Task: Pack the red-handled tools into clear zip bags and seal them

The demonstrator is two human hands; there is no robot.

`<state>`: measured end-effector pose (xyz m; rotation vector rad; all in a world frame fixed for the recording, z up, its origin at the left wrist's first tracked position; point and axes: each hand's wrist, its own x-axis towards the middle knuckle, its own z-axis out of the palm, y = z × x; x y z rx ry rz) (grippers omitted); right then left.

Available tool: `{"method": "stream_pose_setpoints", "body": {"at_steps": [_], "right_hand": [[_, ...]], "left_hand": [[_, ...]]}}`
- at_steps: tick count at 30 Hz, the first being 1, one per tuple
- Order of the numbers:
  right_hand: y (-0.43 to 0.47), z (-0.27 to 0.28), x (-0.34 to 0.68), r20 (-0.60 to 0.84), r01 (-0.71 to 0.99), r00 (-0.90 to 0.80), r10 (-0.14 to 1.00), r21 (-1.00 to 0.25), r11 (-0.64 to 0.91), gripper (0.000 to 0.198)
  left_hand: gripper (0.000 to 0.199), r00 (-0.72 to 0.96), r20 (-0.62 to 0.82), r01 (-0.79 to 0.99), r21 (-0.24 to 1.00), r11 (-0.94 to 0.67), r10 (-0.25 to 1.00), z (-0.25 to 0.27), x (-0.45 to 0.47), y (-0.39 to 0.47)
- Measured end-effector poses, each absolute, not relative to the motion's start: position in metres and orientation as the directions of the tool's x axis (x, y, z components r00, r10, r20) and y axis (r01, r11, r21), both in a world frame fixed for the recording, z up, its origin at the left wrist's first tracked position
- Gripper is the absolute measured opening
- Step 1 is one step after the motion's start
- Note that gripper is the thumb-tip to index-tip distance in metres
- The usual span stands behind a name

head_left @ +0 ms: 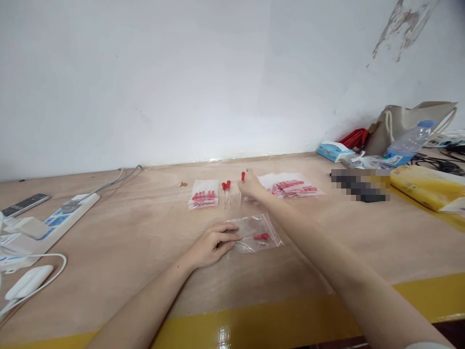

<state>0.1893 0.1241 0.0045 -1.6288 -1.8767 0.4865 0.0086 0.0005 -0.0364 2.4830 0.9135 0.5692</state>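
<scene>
My left hand (216,242) lies flat with its fingers stretched out over the left end of a clear zip bag (250,224). Inside that bag is a dropper with a red rubber bulb (261,236). Farther back, my right hand (250,184) is closed on a red-bulbed dropper (243,176), whose lower part is mostly hidden. Just left of this hand, a few loose red-bulbed droppers (227,186) lie side by side, their thin glass stems toward me. A filled bag of droppers (204,194) lies to their left. Behind my right wrist is a pile of more such bags (294,185).
Along the left are a power strip (58,220) with plugs and cables, a phone (25,204) and a white case (29,282). On the right sit a tissue box (334,151), a plastic bottle (410,140), a bag (407,123) and a yellow pack (428,186). A wall closes the back.
</scene>
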Motion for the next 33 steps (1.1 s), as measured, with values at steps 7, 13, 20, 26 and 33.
{"method": "stream_pose_setpoints", "body": {"at_steps": [7, 13, 20, 26, 33], "right_hand": [[0.059, -0.038, 0.286, 0.232, 0.194, 0.181, 0.956, -0.961, 0.197, 0.055], [0.044, -0.057, 0.287, 0.159, 0.011, 0.27, 0.95, -0.987, 0.162, 0.055], [0.03, -0.06, 0.273, 0.117, -0.126, 0.076, 0.99, -0.984, 0.126, 0.047], [0.024, -0.056, 0.29, 0.191, 0.188, -0.251, 0.949, -0.952, 0.242, 0.026], [0.028, -0.055, 0.283, 0.335, 0.391, -0.35, 0.875, -0.796, 0.462, 0.013]], "left_hand": [[0.027, 0.691, 0.2, 0.52, 0.53, -0.67, 0.695, -0.035, 0.008, 0.002], [0.027, 0.685, 0.185, 0.531, 0.535, -0.657, 0.705, -0.035, 0.008, 0.002], [0.034, 0.671, 0.21, 0.551, 0.5, -0.668, 0.711, -0.033, 0.008, 0.0], [0.044, 0.638, 0.202, 0.587, 0.498, -0.639, 0.743, -0.031, 0.009, -0.002], [0.043, 0.652, 0.223, 0.566, 0.493, -0.661, 0.725, -0.033, 0.009, 0.0]]}}
